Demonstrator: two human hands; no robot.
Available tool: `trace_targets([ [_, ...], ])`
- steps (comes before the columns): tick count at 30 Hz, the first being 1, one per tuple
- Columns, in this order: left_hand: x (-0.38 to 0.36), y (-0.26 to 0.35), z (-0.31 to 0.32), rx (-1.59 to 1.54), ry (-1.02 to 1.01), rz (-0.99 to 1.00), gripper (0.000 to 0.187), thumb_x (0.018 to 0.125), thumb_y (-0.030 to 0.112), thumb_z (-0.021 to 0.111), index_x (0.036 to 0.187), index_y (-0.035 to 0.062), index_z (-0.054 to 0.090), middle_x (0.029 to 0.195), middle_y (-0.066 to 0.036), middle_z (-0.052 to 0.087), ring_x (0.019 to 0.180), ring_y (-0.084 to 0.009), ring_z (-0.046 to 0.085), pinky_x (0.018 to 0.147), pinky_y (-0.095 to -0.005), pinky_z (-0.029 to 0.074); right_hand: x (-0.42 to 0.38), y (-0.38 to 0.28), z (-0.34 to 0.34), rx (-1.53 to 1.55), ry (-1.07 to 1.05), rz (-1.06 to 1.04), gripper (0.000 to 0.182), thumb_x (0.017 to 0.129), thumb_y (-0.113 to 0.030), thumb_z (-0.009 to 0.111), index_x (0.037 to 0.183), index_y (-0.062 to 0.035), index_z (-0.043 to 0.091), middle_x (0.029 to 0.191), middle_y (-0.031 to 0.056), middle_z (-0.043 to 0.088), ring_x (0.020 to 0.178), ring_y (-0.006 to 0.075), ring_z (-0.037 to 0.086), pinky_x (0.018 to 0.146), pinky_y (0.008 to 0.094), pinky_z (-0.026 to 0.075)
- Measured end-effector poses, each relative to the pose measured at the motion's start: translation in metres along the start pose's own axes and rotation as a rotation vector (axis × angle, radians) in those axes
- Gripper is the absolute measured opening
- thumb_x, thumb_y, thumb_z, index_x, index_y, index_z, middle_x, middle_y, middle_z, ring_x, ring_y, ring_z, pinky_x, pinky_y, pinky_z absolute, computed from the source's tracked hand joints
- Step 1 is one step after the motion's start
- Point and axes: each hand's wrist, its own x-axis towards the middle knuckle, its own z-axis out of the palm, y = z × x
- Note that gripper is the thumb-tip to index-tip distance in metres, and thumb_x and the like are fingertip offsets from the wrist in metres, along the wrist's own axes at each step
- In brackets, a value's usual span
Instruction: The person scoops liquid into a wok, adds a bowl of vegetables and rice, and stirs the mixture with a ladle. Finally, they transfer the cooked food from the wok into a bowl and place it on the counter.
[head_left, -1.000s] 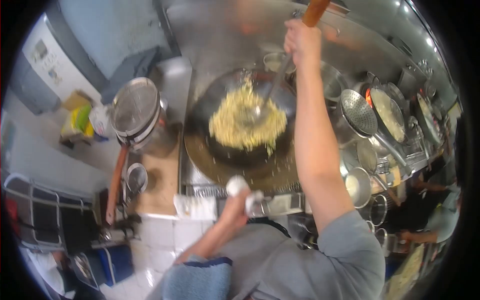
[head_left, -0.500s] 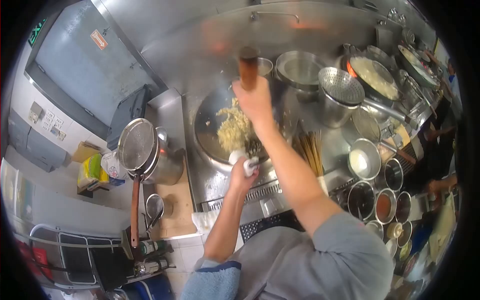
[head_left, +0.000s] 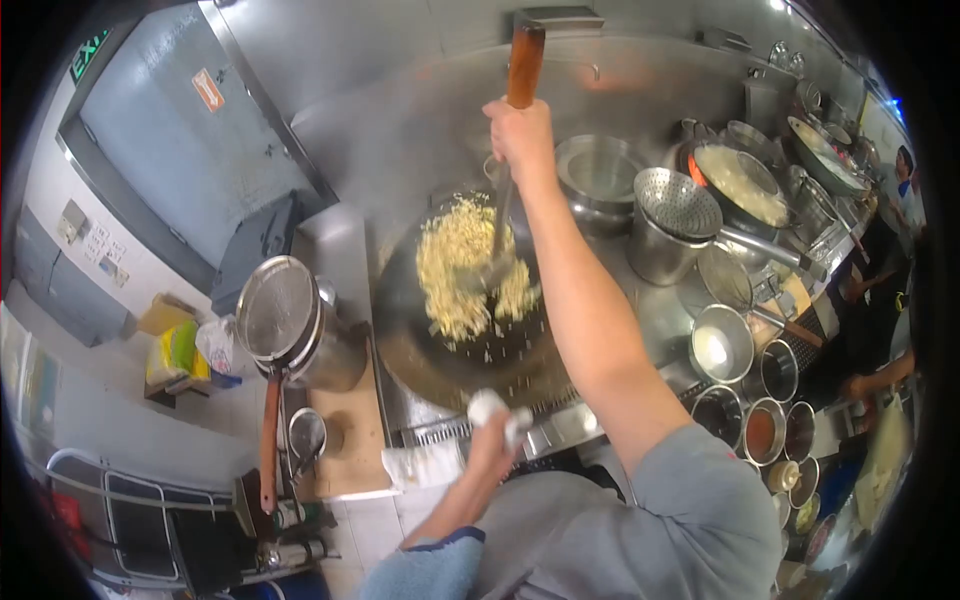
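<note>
In the head view, the right hand (head_left: pixel 522 136) is raised over the far side of the wok (head_left: pixel 420 365), its fingers wrapped around the ladle (head_left: pixel 501 214). The brown wooden handle (head_left: pixel 526 66) stands up above the fist, while the shaft runs down to a bowl resting among the fried rice (head_left: pixel 455 265). That pale yellow rice lies in a loose heap toward the wok's far side (a few grains are scattered down the near slope).

The left hand (head_left: pixel 492 446) is at the wok's near edge, fingers curled around a bunched white cloth (head_left: pixel 486 407); whether the cloth touches the rim cannot be told.

Left of the wok, a round mesh strainer (head_left: pixel 277 308) lies atop a metal pot (head_left: pixel 343 358). To the right, a perforated scoop (head_left: pixel 678 203) sits over another pot (head_left: pixel 664 260), and a metal bowl (head_left: pixel 735 368) with white contents stands nearer the person.
</note>
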Motion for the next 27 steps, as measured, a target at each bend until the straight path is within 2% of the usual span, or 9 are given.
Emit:
trace_targets([
  [2, 0.001, 0.015, -0.001, -0.027, -0.013, -0.052, 0.027, 0.091, 0.019, 0.049, 0.117, 0.0127, 0.046, 0.111, -0.006, 0.055, 0.085, -0.0196, 0.061, 0.058, -0.0296, 0.048, -0.046, -0.031, -0.011, -0.04, -0.072, -0.032, 0.021, 0.077, -0.006, 0.059, 0.061, -0.0077, 0.045, 0.051, -0.0013, 0.043, 0.041, 0.0082, 0.039, 0.04, 0.0252, 0.03],
  [4, 0.072, 0.049, -0.01, -0.06, -0.215, -0.049, 0.027, 0.09, 0.017, 0.051, 0.116, 0.0109, 0.046, 0.1, -0.007, 0.059, 0.082, -0.0192, 0.061, 0.058, -0.0279, 0.048, -0.103, 0.004, -0.011, -0.127, 0.03, -0.35, 0.017, 0.077, -0.008, 0.059, 0.064, -0.0032, 0.048, 0.054, 0.0016, 0.045, 0.049, 0.0119, 0.042, 0.048, 0.0273, 0.035],
  [6, 0.111, 0.05, -0.005, -0.084, -0.328, -0.039, 0.025, 0.09, 0.019, 0.05, 0.113, 0.008, 0.047, 0.096, -0.008, 0.058, 0.079, -0.0201, 0.06, 0.059, -0.0286, 0.048, -0.107, 0.039, 0.0, -0.263, 0.001, -0.331, 0.016, 0.076, -0.01, 0.059, 0.067, -0.0001, 0.049, 0.057, 0.0047, 0.047, 0.056, 0.0149, 0.042, 0.055, 0.0303, 0.037],
  [11, -0.013, 0.006, 0.008, 0.044, -0.018, 0.013, 0.025, 0.09, 0.022, 0.051, 0.112, 0.0108, 0.047, 0.103, -0.006, 0.057, 0.088, -0.0171, 0.06, 0.058, -0.0302, 0.045, 0.03, -0.015, 0.029, -0.146, 0.141, -0.28, 0.025, 0.074, -0.01, 0.062, 0.055, -0.0092, 0.046, 0.046, -0.0001, 0.046, 0.037, 0.0123, 0.044, 0.035, 0.0284, 0.031],
  [14, 0.037, 0.037, 0.0, -0.156, -0.122, 0.067, 0.024, 0.087, 0.022, 0.053, 0.109, 0.0116, 0.047, 0.097, -0.006, 0.059, 0.085, -0.0161, 0.06, 0.058, -0.0301, 0.044, 0.015, -0.081, 0.034, 0.145, -0.034, -0.258, 0.024, 0.079, -0.009, 0.056, 0.058, -0.0098, 0.045, 0.044, -0.0034, 0.04, 0.032, 0.0086, 0.037, 0.029, 0.0248, 0.028],
  [17, 0.095, 0.065, 0.01, -0.131, -0.021, 0.11, 0.022, 0.086, 0.021, 0.053, 0.104, 0.0103, 0.048, 0.089, -0.006, 0.062, 0.074, -0.0155, 0.061, 0.051, -0.027, 0.042, -0.031, -0.051, 0.023, 0.107, -0.123, -0.246, 0.019, 0.078, -0.006, 0.06, 0.065, -0.0088, 0.047, 0.048, -0.0012, 0.043, 0.036, 0.0092, 0.04, 0.034, 0.0244, 0.029],
  [20, 0.134, 0.054, -0.002, -0.043, -0.037, 0.092, 0.02, 0.085, 0.025, 0.056, 0.098, 0.0096, 0.051, 0.082, -0.005, 0.063, 0.07, -0.0152, 0.06, 0.048, -0.0264, 0.041, -0.042, 0.089, 0.006, -0.102, -0.138, -0.143, 0.021, 0.08, -0.006, 0.061, 0.065, -0.0087, 0.046, 0.05, -0.003, 0.043, 0.037, 0.0074, 0.04, 0.035, 0.0235, 0.028],
  [24, 0.147, 0.057, -0.009, 0.038, -0.149, -0.095, 0.024, 0.084, 0.034, 0.055, 0.094, 0.012, 0.055, 0.078, -0.004, 0.062, 0.064, -0.0148, 0.059, 0.046, -0.0268, 0.041, -0.046, 0.02, -0.011, -0.131, -0.068, -0.112, 0.029, 0.078, -0.009, 0.062, 0.056, -0.0089, 0.044, 0.048, -0.0026, 0.043, 0.038, 0.0069, 0.039, 0.039, 0.0252, 0.029],
  [27, 0.146, 0.06, -0.013, 0.07, -0.178, -0.163, 0.028, 0.083, 0.039, 0.054, 0.094, 0.0133, 0.056, 0.077, -0.003, 0.062, 0.062, -0.0141, 0.059, 0.046, -0.0265, 0.042, -0.036, 0.053, -0.02, 0.035, -0.118, -0.106, 0.025, 0.078, -0.006, 0.06, 0.059, -0.0082, 0.044, 0.047, -0.0025, 0.042, 0.036, 0.0077, 0.039, 0.035, 0.0242, 0.027],
])
